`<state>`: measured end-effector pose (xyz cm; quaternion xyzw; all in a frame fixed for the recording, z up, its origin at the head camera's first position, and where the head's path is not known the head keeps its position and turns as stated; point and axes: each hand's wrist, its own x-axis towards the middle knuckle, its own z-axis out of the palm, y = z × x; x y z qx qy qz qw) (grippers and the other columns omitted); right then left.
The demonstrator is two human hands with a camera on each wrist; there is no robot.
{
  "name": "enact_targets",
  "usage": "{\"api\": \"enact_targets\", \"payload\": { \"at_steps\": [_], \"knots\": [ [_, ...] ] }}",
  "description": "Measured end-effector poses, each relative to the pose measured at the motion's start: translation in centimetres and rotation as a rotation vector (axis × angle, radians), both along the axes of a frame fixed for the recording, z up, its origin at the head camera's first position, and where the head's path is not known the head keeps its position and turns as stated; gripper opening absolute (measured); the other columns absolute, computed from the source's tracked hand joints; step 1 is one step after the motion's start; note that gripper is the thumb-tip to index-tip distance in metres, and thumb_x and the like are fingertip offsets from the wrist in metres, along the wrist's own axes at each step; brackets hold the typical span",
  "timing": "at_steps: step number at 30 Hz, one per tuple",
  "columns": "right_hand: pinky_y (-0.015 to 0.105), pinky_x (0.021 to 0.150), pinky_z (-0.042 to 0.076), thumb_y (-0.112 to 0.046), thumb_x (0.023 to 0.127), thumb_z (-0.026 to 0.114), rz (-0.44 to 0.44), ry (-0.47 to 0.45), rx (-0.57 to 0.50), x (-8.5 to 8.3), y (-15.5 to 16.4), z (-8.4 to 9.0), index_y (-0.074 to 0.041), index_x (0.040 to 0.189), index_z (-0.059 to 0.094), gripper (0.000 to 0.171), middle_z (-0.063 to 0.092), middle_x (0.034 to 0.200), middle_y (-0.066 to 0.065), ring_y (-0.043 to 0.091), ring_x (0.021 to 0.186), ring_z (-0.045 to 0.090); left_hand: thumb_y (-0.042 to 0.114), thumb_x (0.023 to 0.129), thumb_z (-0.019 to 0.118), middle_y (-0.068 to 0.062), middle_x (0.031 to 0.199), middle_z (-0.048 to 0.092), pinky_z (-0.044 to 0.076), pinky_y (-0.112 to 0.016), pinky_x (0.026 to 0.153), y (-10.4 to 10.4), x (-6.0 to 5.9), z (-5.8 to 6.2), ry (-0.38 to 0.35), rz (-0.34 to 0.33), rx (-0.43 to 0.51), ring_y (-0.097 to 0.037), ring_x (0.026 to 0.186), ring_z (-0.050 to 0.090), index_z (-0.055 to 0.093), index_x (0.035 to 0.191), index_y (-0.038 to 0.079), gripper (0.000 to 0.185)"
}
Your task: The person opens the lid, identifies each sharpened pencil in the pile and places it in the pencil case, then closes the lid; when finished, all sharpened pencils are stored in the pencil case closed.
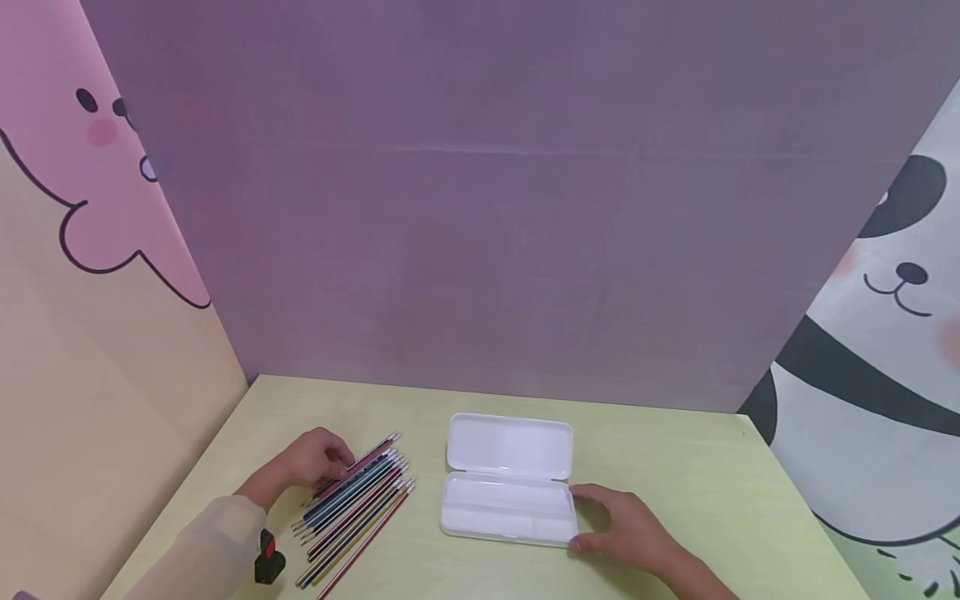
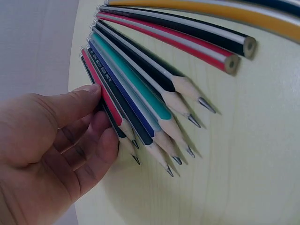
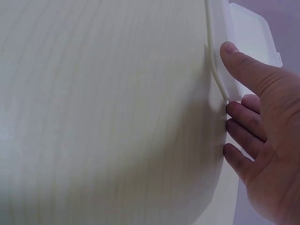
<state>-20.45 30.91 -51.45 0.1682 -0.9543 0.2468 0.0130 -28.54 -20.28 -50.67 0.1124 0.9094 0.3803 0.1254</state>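
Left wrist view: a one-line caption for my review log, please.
Left hand with fingertips touching the outermost of a fanned row of sharpened pencils on a pale yellow-green table.
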Motion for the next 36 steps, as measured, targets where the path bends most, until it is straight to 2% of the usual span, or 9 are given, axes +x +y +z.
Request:
{"api": "enact_targets", "payload": {
  "at_steps": [6,9,16,22,27,31,36],
  "knots": [
    [0.054,0.102,0.049,-0.048,0.064,0.093,-0.017,-0.011,0.001,-0.1,-0.1,0.0,-0.016,0.128,0.070,0.075,0.073,0.125,0.002,0.031,0.121,0.064,-0.008,0.090,0.066,-0.007,0.083,0.068,0.046,-0.031,0.055,0.1,0.0,0.2,0.008,0.013,-0.028,-0.018,0.066,0.055,0.075,0.095,-0.001,0.013],
    [0.054,0.102,0.049,-0.047,0.064,0.094,-0.021,-0.017,0.001,-0.1,-0.2,0.0,-0.017,0.127,0.070,0.074,0.073,0.125,0.001,0.030,0.121,0.064,-0.009,0.088,0.068,-0.006,0.081,0.068,0.045,-0.031,0.056,0.1,-0.1,0.2,0.038,0.001,-0.060,-0.018,0.067,0.055,0.076,0.093,0.000,0.012],
    [0.054,0.102,0.049,-0.051,0.062,0.093,-0.029,-0.023,0.014,-0.1,-0.1,0.0,-0.019,0.127,0.070,0.076,0.073,0.126,0.000,0.031,0.122,0.064,-0.003,0.085,0.072,-0.004,0.087,0.070,0.055,-0.035,0.069,0.7,0.0,0.5,0.127,-0.006,-0.206,-0.018,0.074,0.057,0.076,0.091,0.002,0.009],
    [0.053,0.101,0.050,-0.055,0.062,0.092,-0.030,-0.024,0.034,-0.5,0.1,0.2,-0.021,0.127,0.070,0.077,0.073,0.125,-0.003,0.030,0.121,0.065,0.000,0.083,0.074,-0.003,0.086,0.068,0.055,-0.037,0.071,1.1,-0.3,0.6,0.165,-0.016,-0.279,-0.017,0.074,0.055,0.073,0.089,0.005,0.008],
    [0.053,0.101,0.050,-0.055,0.062,0.092,-0.018,-0.021,0.047,-0.7,-0.1,0.5,-0.020,0.127,0.070,0.077,0.073,0.125,-0.003,0.030,0.120,0.066,0.002,0.083,0.075,-0.002,0.085,0.065,0.055,-0.037,0.072,0.9,-0.4,0.9,0.159,-0.025,-0.286,-0.018,0.075,0.054,0.072,0.090,0.006,0.009],
    [0.054,0.100,0.050,-0.056,0.061,0.092,-0.010,-0.023,0.045,-0.7,-0.1,0.7,-0.020,0.126,0.070,0.078,0.073,0.124,-0.003,0.030,0.119,0.066,0.000,0.085,0.073,-0.003,0.088,0.068,0.055,-0.034,0.070,1.0,-0.6,1.7,0.183,-0.026,-0.261,-0.017,0.076,0.057,0.073,0.093,0.004,0.009],
    [0.051,0.098,0.051,-0.058,0.060,0.091,-0.005,-0.020,0.046,-0.6,-0.1,0.7,-0.021,0.125,0.070,0.078,0.074,0.122,-0.005,0.028,0.118,0.067,0.000,0.090,0.071,-0.004,0.089,0.069,0.052,-0.029,0.062,1.6,-0.8,3.1,0.217,-0.060,-0.189,-0.016,0.072,0.057,0.076,0.106,0.000,0.017]
  ]
}}
